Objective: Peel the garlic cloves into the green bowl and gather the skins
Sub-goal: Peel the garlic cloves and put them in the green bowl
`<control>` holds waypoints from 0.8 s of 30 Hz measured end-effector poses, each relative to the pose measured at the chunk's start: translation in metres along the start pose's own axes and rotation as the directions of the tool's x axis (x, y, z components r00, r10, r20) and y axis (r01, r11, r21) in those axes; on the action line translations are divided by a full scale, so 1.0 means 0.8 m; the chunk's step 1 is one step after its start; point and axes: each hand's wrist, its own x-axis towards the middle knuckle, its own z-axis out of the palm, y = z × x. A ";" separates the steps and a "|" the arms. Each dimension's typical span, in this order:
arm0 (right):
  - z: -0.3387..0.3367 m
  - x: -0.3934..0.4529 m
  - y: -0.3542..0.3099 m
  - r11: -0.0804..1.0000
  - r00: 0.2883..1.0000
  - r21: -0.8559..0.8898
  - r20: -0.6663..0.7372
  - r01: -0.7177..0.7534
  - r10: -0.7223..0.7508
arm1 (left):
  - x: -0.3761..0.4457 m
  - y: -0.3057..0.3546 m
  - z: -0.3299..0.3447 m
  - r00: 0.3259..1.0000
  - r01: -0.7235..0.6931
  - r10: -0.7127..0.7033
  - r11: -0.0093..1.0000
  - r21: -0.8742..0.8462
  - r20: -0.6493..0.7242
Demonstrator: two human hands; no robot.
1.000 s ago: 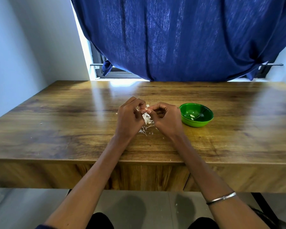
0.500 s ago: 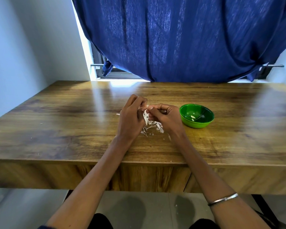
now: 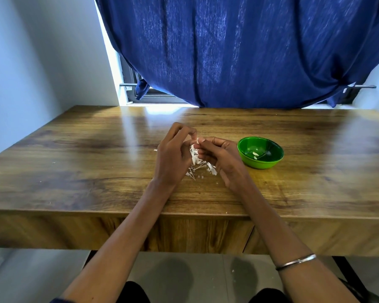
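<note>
Both hands pinching garlic skin, left of green bowl [image 3: 260,152].
Left hand [image 3: 173,158] and right hand [image 3: 222,159] grip it above skins [image 3: 202,168] on table [image 3: 74,171].

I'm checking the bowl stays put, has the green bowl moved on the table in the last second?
No. The green bowl sits at the same spot on the wooden table, just right of the right hand, as before; the tiny offset matches the curtain's, so it's camera motion.

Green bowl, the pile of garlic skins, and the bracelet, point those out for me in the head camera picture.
green bowl [image 3: 269,164]: head view, on its outer front wall.
garlic skins [image 3: 211,170]: head view, on the white scraps lying on the table.
bracelet [image 3: 298,261]: head view, on the metal band around the right wrist.
</note>
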 end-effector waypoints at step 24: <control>-0.009 0.006 0.005 0.992 0.992 -0.109 -0.106 0.060 -0.071 | -0.003 -0.001 -0.004 0.996 -0.054 0.057 0.998 0.035 -0.073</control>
